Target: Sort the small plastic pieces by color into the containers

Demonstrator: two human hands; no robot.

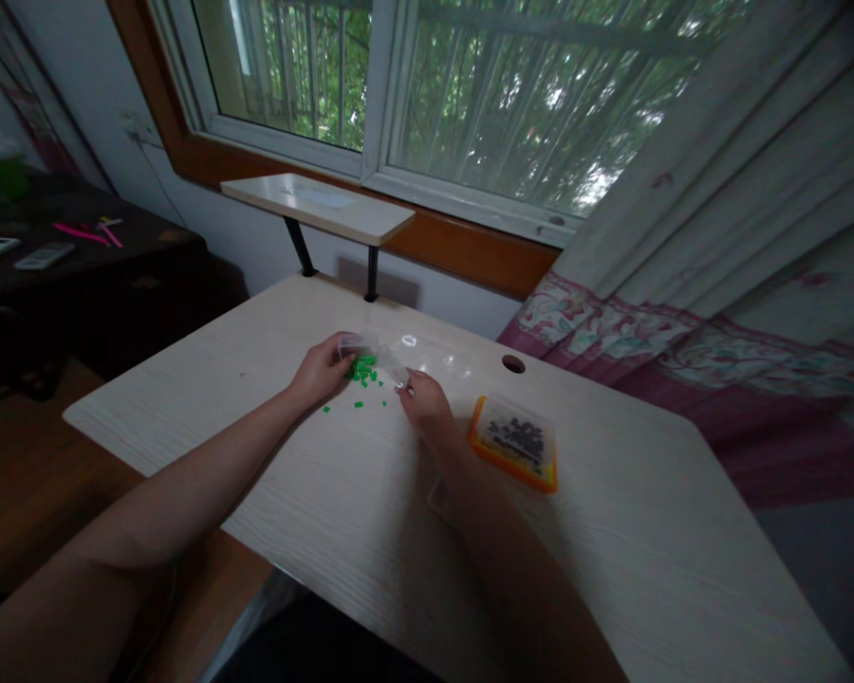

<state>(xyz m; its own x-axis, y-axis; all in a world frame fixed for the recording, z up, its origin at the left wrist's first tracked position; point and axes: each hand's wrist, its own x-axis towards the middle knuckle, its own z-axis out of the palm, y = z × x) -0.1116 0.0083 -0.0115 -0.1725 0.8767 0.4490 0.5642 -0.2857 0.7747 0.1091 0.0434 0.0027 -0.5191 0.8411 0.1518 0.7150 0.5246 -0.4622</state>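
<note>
My left hand (320, 368) and my right hand (421, 398) both pinch a small clear plastic bag (376, 355) just above the light wooden desk (612, 560). The left hand grips the bag's left end, the right hand its right corner. Under the bag lies a heap of small green pieces (362, 371), and several more are scattered on the desk towards me. The bag is tilted with its low end over the heap.
An orange-rimmed clear box (514, 442) of dark small pieces sits right of my right wrist. A small raised shelf (320, 207) stands at the desk's back edge below the window. A round cable hole (513, 364) is behind the box. A curtain hangs at right; a dark table stands at left.
</note>
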